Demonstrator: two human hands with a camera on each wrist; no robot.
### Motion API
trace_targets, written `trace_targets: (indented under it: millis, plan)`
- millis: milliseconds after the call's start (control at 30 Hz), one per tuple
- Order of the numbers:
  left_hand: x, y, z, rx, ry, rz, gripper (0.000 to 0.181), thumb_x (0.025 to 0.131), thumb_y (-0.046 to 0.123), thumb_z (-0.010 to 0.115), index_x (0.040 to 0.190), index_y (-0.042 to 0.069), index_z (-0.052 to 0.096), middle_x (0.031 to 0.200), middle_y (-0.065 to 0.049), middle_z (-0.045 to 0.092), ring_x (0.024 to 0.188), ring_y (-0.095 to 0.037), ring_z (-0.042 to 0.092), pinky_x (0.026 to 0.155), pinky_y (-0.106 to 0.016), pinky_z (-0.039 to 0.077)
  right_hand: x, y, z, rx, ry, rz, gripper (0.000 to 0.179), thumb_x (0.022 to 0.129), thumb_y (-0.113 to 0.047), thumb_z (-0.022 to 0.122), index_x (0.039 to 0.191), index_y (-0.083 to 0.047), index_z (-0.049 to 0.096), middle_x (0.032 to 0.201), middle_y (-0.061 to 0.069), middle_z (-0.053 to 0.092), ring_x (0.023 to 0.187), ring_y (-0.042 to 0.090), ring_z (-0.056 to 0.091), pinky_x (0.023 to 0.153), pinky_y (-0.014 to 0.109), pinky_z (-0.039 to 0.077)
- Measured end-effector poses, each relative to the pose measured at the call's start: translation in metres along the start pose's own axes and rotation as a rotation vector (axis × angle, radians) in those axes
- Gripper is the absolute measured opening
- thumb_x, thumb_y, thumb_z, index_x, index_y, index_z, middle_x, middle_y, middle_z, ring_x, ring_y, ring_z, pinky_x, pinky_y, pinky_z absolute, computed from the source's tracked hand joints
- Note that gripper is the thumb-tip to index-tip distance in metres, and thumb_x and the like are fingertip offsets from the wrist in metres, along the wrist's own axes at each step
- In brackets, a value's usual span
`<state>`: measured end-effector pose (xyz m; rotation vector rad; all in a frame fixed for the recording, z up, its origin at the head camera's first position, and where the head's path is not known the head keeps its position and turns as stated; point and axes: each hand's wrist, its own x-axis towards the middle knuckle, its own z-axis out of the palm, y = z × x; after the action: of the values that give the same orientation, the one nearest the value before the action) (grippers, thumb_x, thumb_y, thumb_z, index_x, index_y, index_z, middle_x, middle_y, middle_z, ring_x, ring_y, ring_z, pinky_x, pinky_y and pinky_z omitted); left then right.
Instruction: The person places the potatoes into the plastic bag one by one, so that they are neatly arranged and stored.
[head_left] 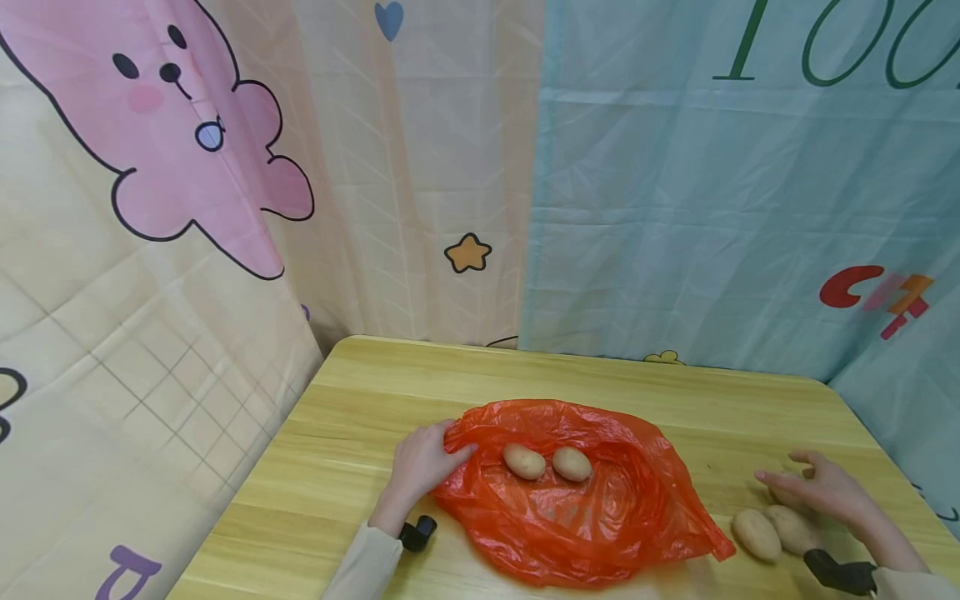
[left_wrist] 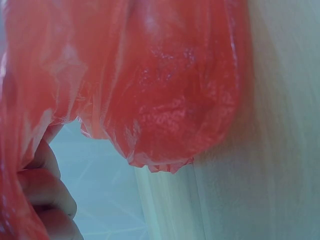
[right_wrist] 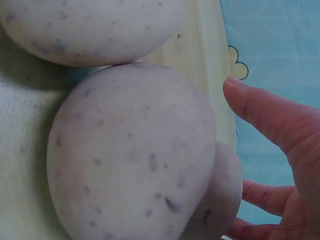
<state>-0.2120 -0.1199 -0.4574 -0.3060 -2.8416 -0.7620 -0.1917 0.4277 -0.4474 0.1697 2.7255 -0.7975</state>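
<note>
A red plastic bag lies spread on the table with its mouth open, and two potatoes sit side by side on it. My left hand grips the bag's left edge; in the left wrist view its curled fingers show behind the red film. To the right of the bag, my right hand hovers with thumb and fingers spread over a cluster of potatoes. In the right wrist view, the fingers come near the rearmost potato, beside a larger-looking one; whether they touch is unclear.
A light wooden table carries everything. Printed curtains hang behind its back edge and along the left side. Black wrist devices are strapped on both wrists, close to the tabletop.
</note>
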Motion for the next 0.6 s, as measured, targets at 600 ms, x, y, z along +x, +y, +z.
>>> trace_targets:
  millis: [600]
  plan:
    - [-0.001,-0.001,0.001,-0.003,-0.004,0.008,0.048,0.083,0.043,0.070,0.114,0.006,0.066,0.092,-0.003,0.069,0.076,-0.019,0.062,0.064,-0.037,0.048,0.003,0.011,0.005,0.022,-0.011,0.013,0.093,0.090,-0.054,0.055,0.127,0.026,0.027,0.117,0.045,0.044,0.106,0.055,0.045,0.080,0.052,0.044]
